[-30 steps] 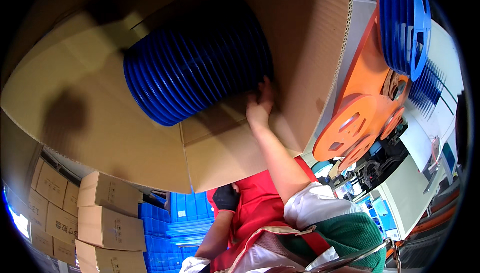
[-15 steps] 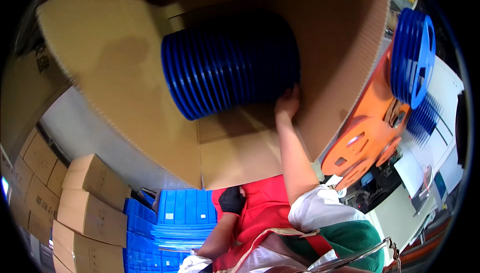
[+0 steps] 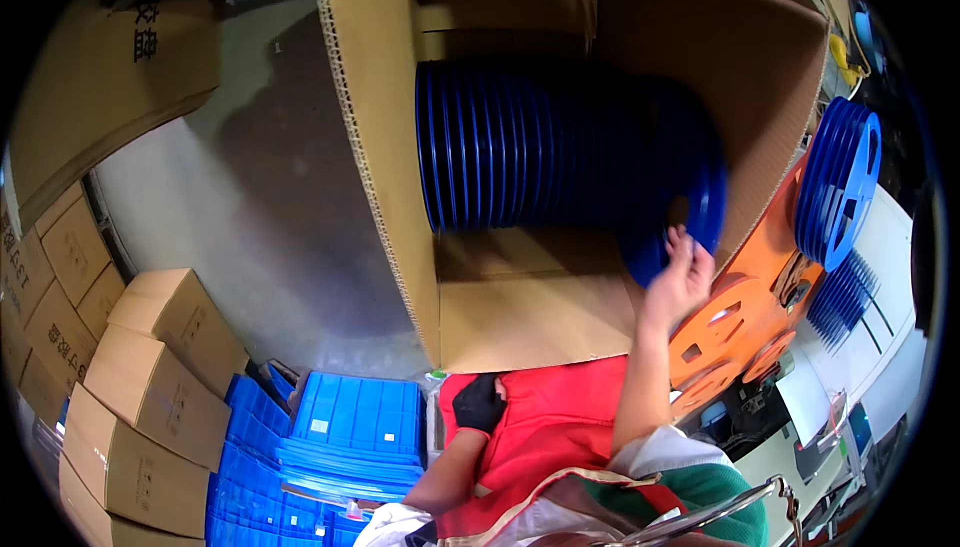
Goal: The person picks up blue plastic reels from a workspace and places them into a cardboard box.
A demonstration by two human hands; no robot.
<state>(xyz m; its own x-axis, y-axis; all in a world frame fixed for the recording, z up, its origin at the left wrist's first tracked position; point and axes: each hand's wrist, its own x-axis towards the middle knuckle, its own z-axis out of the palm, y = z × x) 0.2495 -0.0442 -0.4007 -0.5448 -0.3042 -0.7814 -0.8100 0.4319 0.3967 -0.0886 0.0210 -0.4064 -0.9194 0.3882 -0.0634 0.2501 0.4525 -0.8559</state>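
Inside a tall open cardboard box (image 3: 540,322) lies a row of dark blue plastic reels (image 3: 490,147), stacked side by side. At the row's right end one blue reel (image 3: 708,187) stands tilted away from the others. My bare right hand (image 3: 682,285) is closed at that reel's lower edge, fingertips near the opening in its face. My left hand (image 3: 480,403), in a black glove with bare fingertips, is curled low against the red apron (image 3: 560,397), just below the box's near edge. Whatever its fingers may hold is hidden.
More blue reels (image 3: 838,185) stand at the right beside orange reel-shaped plates (image 3: 720,322). Stacked blue plastic crates (image 3: 360,417) sit at the lower left, next to closed cardboard boxes (image 3: 165,387). A large carton (image 3: 120,87) is at the upper left.
The right-end reel has tilted away from the row, with my right hand on it, nearer to me. The view has shifted, so the box appears farther right. My left hand stays by the apron.
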